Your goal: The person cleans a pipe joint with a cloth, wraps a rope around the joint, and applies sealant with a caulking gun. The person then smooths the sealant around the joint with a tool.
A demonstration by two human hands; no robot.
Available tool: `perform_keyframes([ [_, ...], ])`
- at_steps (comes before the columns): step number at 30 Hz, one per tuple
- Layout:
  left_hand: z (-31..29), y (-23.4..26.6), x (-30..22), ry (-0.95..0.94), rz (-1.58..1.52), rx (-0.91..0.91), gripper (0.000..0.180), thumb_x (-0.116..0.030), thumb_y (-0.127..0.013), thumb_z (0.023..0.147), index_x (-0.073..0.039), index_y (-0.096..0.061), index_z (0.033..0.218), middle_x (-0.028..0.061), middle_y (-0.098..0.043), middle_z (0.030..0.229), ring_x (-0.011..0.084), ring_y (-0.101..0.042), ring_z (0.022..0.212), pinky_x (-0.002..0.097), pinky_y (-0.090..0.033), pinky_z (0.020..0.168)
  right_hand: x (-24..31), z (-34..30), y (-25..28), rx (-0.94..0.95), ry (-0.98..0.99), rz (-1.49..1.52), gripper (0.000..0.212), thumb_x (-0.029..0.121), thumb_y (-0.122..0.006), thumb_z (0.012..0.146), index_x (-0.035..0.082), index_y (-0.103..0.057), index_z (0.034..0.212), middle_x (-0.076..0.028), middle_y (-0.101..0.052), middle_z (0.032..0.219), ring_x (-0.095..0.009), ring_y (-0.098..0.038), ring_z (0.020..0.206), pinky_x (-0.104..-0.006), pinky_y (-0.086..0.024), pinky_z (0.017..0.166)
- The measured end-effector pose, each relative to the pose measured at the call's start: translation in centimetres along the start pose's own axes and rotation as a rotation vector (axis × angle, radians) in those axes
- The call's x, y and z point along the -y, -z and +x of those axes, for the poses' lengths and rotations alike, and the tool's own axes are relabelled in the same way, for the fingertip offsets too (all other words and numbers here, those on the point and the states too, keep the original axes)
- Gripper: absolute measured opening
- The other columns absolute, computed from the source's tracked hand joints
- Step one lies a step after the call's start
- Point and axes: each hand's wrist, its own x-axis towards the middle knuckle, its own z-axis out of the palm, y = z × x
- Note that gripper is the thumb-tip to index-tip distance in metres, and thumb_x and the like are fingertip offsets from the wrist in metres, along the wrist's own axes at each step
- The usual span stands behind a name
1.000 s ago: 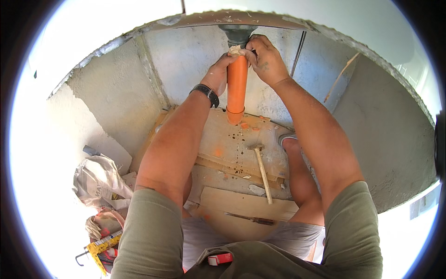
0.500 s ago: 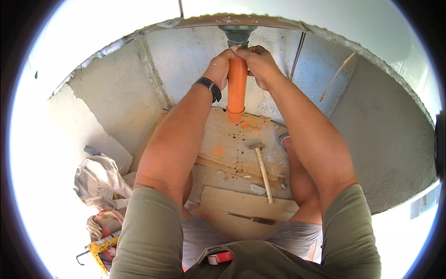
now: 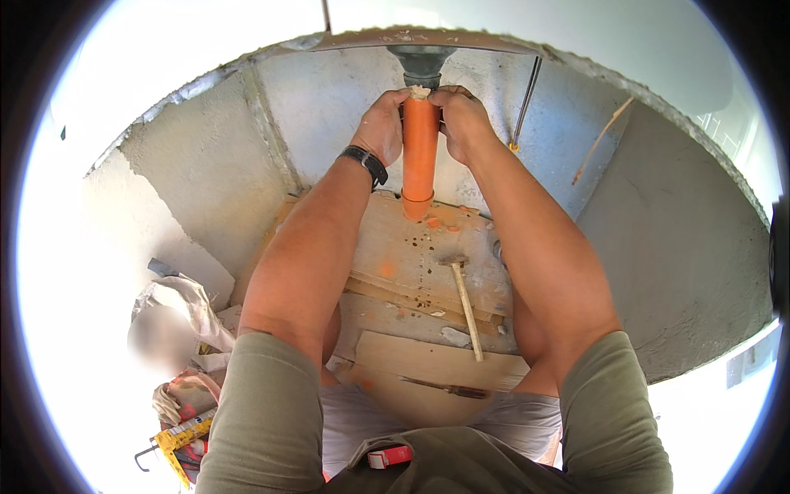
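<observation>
My left hand (image 3: 381, 125) and right hand (image 3: 465, 123) are raised to the top of the orange pipe (image 3: 421, 152), one on each side. The fingers of both are curled in and closed on it, their tips partly hidden behind; I can't tell how hard they press. A pale, crumpled lump (image 3: 419, 92) sits at the pipe's upper end, between my thumbs. The pipe stands upright directly under the grey drain (image 3: 421, 66), and its foot reaches a wider orange collar (image 3: 417, 207) at the floor. I wear a black watch (image 3: 366, 162) on my left wrist. Below my arms, a hammer (image 3: 465, 305) lies near orange scraps (image 3: 443, 224), and a screwdriver (image 3: 461, 390) lies closer to me. A yellow caulking gun (image 3: 183, 436) is off to my left.
</observation>
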Motion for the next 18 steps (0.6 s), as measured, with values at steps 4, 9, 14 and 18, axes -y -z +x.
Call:
perform_keyframes([
  [4, 0.5, 0.3, 0.4, 0.004, 0.027, -0.032, 0.041, -0.035, -0.051, 0.094, -0.004, -0.055, 0.121, 0.0108, -0.063, 0.117, 0.026, -0.06, 0.108, 0.0416, -0.044, 0.101, -0.4, 0.1, 0.5, 0.041, -0.011, -0.044, 0.011, 0.01, -0.061, 0.089, 0.006, -0.057, 0.098, -0.005, -0.06, 0.096, -0.016, -0.055, 0.086, -0.0343, -0.045, 0.083],
  [9, 1.3, 0.6, 0.7, 0.011, 0.049, -0.093, 0.038, -0.033, -0.051, 0.093, -0.003, -0.056, 0.116, 0.0123, -0.063, 0.111, 0.0269, -0.061, 0.104, 0.0429, -0.047, 0.097, -1.0, -0.2, 0.7, 0.055, 0.047, -0.062, 0.015, 0.01, -0.067, 0.087, 0.007, -0.056, 0.097, -0.004, -0.059, 0.093, -0.013, -0.053, 0.082, -0.029, -0.044, 0.075],
  [14, 1.1, 0.0, 1.1, -0.062, 0.157, -0.203, 0.034, -0.03, -0.053, 0.093, -0.002, -0.056, 0.113, 0.0124, -0.063, 0.108, 0.026, -0.061, 0.1, 0.0411, -0.048, 0.095, -1.8, -0.4, 0.0, -0.048, 0.149, -0.079, 0.02, 0.012, -0.069, 0.087, 0.007, -0.055, 0.101, -0.004, -0.058, 0.095, -0.012, -0.052, 0.083, -0.0295, -0.044, 0.076],
  [18, 0.8, -0.7, 0.9, -0.064, 0.165, -0.208, 0.03, -0.027, -0.053, 0.094, -0.003, -0.057, 0.11, 0.0109, -0.063, 0.105, 0.0238, -0.061, 0.096, 0.0388, -0.049, 0.092, -1.6, -0.3, -0.4, -0.02, -0.033, -0.066, 0.027, 0.026, -0.059, 0.093, 0.005, -0.053, 0.108, -0.007, -0.058, 0.099, -0.017, -0.053, 0.088, -0.0362, -0.046, 0.082],
])
